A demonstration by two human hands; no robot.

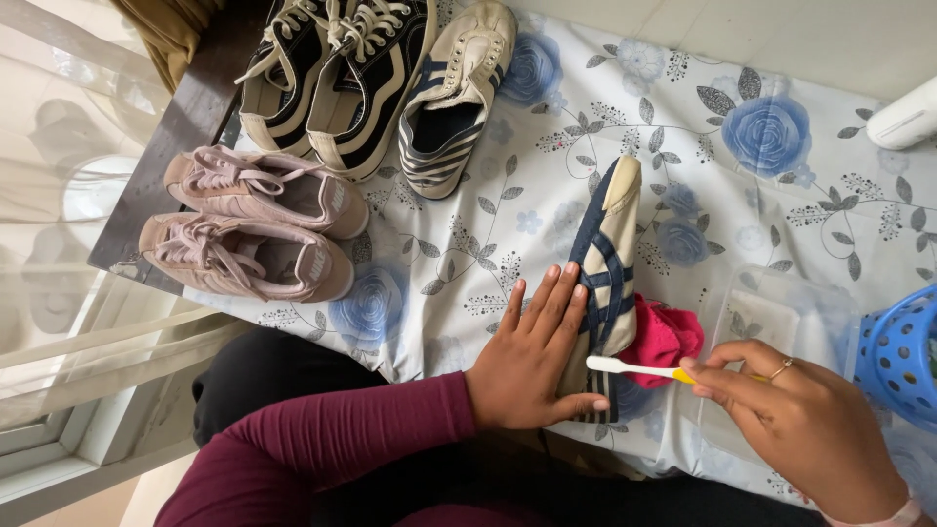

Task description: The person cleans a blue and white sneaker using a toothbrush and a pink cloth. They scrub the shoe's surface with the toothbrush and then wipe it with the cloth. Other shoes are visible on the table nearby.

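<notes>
Spread across your table, the floral cloth (625,127) reaches the near edge, so hard scrubbing could drag it and shift everything on it. Four spare shoes sit well apart at the far left: black sneakers (337,68), pink sneakers (254,229). You have the striped shoe (610,249) tipped on its side, propped only by your left hand (532,356), fingers flat against it; ease that pressure and it may roll or slide. The clear tub (781,312) lies just beside your right hand (800,420), close enough to knock. A pink rag (664,337) is bunched under the shoe. Your right hand pinches the toothbrush (634,368), whose head touches the shoe; a loose pinch could let it skid.
</notes>
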